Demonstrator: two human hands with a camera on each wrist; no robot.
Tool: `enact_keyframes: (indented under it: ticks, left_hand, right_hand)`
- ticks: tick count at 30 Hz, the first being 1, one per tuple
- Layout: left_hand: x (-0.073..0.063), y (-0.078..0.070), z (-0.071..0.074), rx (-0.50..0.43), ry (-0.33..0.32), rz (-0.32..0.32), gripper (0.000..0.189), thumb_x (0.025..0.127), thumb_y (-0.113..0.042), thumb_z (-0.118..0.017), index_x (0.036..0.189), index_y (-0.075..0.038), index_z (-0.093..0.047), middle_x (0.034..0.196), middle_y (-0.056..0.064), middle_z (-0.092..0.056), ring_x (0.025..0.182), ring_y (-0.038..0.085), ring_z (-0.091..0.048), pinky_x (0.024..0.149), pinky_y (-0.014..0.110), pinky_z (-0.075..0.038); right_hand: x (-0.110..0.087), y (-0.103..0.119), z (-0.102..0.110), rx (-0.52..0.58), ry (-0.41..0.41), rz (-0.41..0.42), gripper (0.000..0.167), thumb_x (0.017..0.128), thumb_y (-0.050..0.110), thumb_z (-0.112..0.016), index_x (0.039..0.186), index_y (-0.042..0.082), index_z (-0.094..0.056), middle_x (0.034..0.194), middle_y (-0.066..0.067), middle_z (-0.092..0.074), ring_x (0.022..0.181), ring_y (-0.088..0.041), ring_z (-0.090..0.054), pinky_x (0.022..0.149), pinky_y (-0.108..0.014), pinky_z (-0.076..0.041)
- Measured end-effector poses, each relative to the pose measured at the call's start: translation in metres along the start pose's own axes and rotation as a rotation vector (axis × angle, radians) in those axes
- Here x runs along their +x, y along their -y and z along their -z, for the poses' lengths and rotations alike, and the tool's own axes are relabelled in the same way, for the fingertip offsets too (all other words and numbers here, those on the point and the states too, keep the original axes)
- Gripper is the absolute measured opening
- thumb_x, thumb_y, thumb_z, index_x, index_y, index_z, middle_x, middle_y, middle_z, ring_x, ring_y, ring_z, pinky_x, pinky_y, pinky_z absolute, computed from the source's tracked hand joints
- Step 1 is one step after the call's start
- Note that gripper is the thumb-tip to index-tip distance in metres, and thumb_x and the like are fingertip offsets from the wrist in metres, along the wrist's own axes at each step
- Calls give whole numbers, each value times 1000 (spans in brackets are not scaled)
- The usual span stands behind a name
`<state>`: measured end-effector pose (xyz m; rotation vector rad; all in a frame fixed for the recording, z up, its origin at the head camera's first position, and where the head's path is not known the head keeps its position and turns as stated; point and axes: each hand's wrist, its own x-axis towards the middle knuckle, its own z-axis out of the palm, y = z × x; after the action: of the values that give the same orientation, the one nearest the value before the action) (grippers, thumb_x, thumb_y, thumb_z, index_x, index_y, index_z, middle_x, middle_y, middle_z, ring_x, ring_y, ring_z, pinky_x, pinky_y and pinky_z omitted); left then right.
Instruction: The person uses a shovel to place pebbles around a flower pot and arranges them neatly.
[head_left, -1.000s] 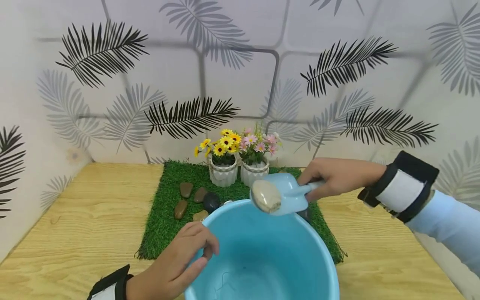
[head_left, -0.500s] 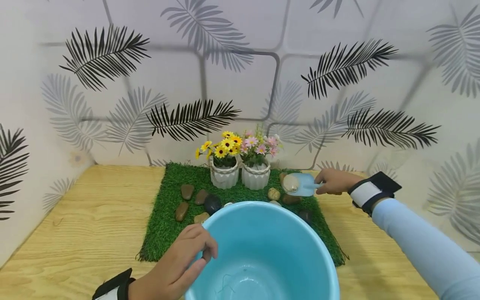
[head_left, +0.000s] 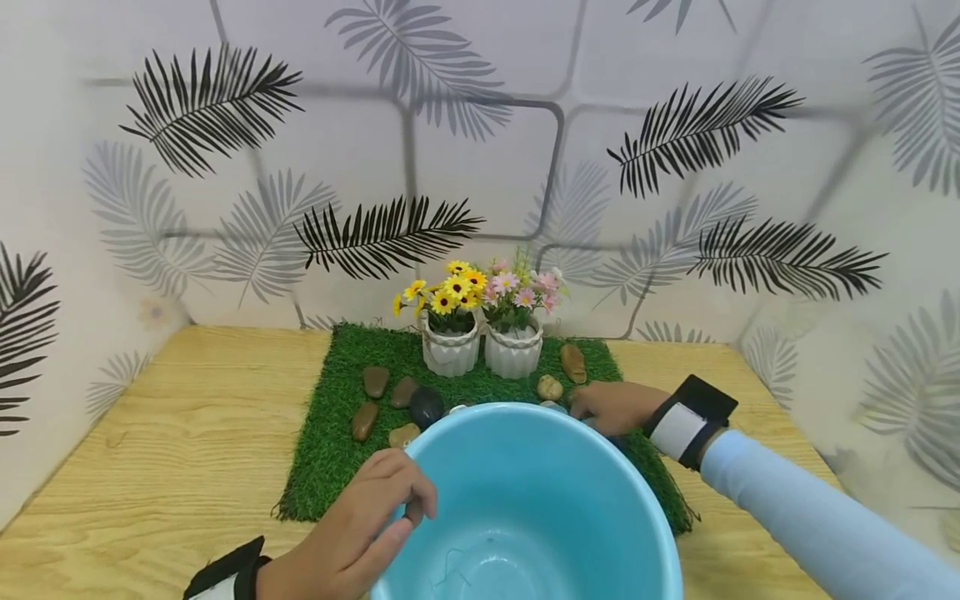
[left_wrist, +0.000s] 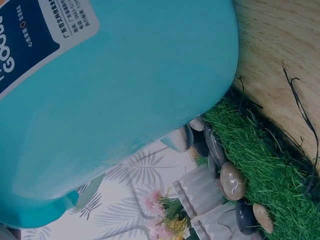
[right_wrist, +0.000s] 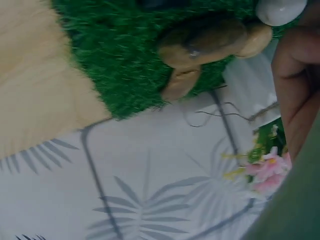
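A large light-blue plastic tub (head_left: 495,517) stands in the lower middle of the head view. My left hand (head_left: 367,517) holds its left rim, fingers curled and thumb reaching over the edge. Beyond the tub's far right rim, my right hand (head_left: 618,406) is low over the stones with fingers curled round the handle of a pale blue scoop (head_left: 591,423). The rim and the fingers hide most of that scoop. In the right wrist view, a white stone (right_wrist: 281,11) lies close to my right fingers (right_wrist: 292,85). A tan pebble (head_left: 550,387) sits just left of the hand.
A green grass mat (head_left: 315,467) lies under the tub on the wooden table (head_left: 150,450). Brown stones (head_left: 364,421) and a black stone (head_left: 426,407) lie on its left part. Two white flowerpots (head_left: 452,354) stand at the back, before a leaf-patterned wall (head_left: 480,158).
My right hand has drawn back from above the tub with the scoop carrying a pale stone, then lowered behind the far right rim. The left hand has stayed at the tub.
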<state>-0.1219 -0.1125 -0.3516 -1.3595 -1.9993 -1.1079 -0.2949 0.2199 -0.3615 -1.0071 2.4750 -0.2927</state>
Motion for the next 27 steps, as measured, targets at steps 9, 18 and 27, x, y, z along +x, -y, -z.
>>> enact_keyframes:
  ticks: [9, 18, 27]
  left_hand:
    - [-2, 0, 0, -6, -1, 23, 25, 94, 3, -33, 94, -14, -52, 80, -5, -45, 81, 6, -41, 81, 25, -30]
    - [-2, 0, -1, 3, -9, 16, 25, 94, 2, -33, 93, -15, -52, 80, -5, -46, 80, 6, -41, 80, 24, -32]
    - [-2, 0, 0, 15, -12, 14, 25, 93, 2, -34, 93, -16, -52, 80, -5, -46, 80, 5, -42, 80, 24, -32]
  right_hand:
    - [25, 36, -5, -30, -33, -32, 35, 93, 28, -56, 58, 26, -53, 56, 12, -45, 47, -4, -44, 47, -22, -36]
    - [58, 62, -3, -315, -198, 181, 29, 93, 25, -55, 64, 25, -53, 59, 13, -47, 52, -3, -39, 52, -21, -32]
    - [62, 74, 3, -515, -443, 273, 26, 92, 29, -58, 68, 22, -50, 54, 10, -32, 47, -3, -29, 48, -20, -21]
